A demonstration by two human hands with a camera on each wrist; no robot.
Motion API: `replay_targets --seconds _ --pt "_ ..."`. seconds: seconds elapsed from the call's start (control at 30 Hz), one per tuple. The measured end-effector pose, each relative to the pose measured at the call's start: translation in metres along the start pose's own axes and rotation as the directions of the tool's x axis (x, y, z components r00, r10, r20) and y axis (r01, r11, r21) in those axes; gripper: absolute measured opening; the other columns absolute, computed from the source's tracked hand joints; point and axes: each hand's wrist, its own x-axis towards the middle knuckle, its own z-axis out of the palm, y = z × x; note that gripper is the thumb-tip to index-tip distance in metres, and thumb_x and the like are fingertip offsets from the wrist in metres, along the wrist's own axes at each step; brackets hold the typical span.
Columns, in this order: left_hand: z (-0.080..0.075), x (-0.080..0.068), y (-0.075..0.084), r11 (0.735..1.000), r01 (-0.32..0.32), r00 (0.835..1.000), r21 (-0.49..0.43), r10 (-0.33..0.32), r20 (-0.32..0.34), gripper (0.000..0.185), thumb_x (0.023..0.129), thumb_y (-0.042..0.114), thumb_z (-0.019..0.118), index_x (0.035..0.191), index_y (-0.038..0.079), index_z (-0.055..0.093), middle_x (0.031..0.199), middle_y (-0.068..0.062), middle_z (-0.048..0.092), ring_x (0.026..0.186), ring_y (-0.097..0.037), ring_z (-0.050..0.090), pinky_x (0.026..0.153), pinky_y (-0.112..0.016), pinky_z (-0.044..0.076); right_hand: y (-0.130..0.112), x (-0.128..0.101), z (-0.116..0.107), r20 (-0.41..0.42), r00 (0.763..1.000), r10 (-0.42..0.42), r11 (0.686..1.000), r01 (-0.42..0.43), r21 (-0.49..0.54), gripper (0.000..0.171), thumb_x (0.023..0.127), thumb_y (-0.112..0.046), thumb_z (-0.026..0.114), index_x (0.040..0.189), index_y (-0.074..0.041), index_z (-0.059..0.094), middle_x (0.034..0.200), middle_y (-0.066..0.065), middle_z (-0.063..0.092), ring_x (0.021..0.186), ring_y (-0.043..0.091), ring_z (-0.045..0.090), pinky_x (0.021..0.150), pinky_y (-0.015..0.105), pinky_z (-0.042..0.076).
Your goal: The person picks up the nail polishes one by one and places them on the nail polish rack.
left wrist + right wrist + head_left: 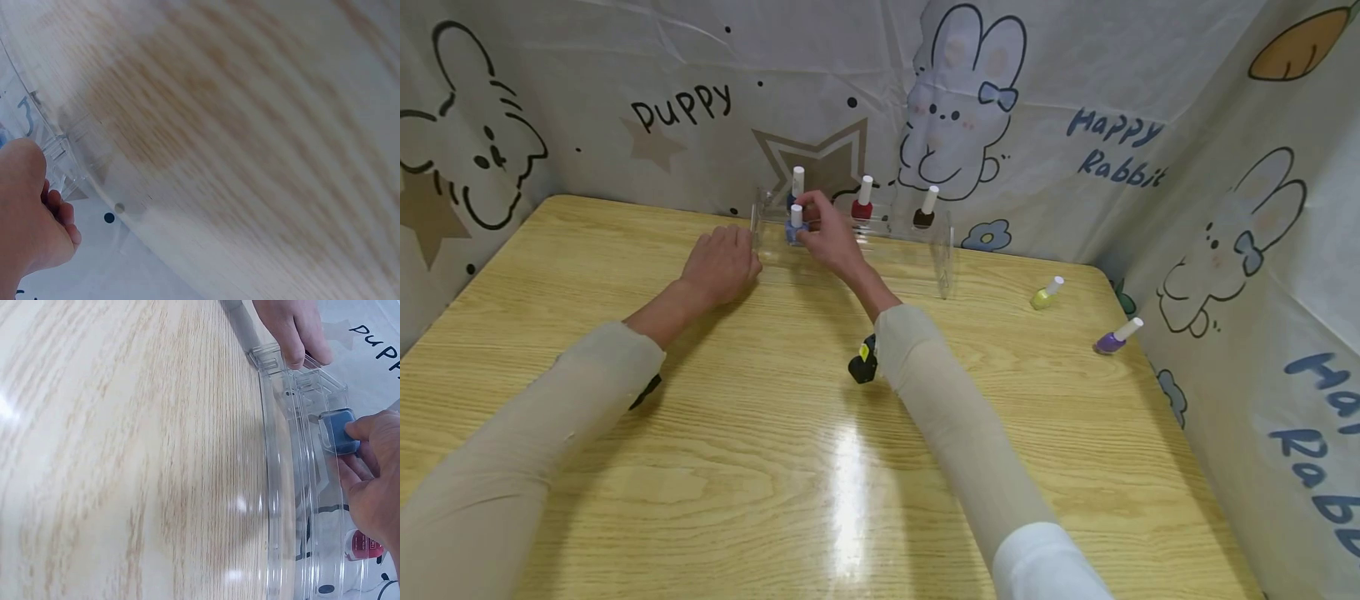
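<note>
A clear acrylic rack (946, 258) with stepped tiers stands at the back of the table. My left hand (722, 262) grips its left end panel, with thumb and fingers on either side (294, 337). My right hand (837, 240) pinches a light blue nail polish bottle (340, 431) by its body, white cap up, at the front tier near the rack's left end. Behind it on the upper tier is a dark blue nail polish (798, 182), partly hidden. A red nail polish (862, 208) and a black nail polish (923, 218) stand farther right on that tier.
A yellow nail polish (1042, 298) and a purple nail polish (1108, 342) are on the wooden table (737, 483) at the right, the purple one close to the edge. A printed cloth (700, 50) hangs directly behind the rack and along the right side.
</note>
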Motion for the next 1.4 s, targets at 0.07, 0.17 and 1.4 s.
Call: replay_targets --seconds 0.07,0.17,1.4 --pt "-0.0004 0.0001 -0.0002 1.000 0.003 1.000 -0.002 -0.003 0.005 0.024 0.102 0.016 0.037 0.098 -0.008 0.043 0.085 -0.020 0.044 0.080 -0.039 0.047 0.068 -0.048 0.039 -0.0006 0.0003 0.0007 0.005 1.000 -0.013 0.999 0.013 -0.031 0.039 0.093 0.006 0.063 0.129 -0.007 0.051 0.117 0.016 0.065 0.109 0.025 0.063 0.086 0.028 0.050" --pt "-0.0007 0.0002 -0.0004 1.000 0.009 1.000 -0.004 -0.009 0.009 0.025 0.102 0.016 0.037 0.098 -0.008 0.043 0.086 -0.020 0.044 0.081 -0.039 0.047 0.068 -0.049 0.039 -0.0015 0.0009 0.0013 0.014 1.000 -0.015 0.997 0.016 -0.076 0.039 0.094 0.004 0.062 0.129 -0.008 0.050 0.119 0.014 0.065 0.111 0.024 0.063 0.088 0.027 0.049" --pt "-0.0019 0.0008 0.0016 1.000 0.019 0.999 0.012 -0.020 0.031 0.025 0.102 0.017 0.037 0.097 -0.007 0.042 0.087 -0.020 0.044 0.081 -0.039 0.047 0.069 -0.049 0.040 0.0007 0.0017 0.0028 0.053 0.998 0.032 0.996 -0.027 -0.089 0.036 0.094 0.003 0.064 0.124 -0.010 0.049 0.123 0.014 0.064 0.113 0.022 0.062 0.088 0.029 0.049"
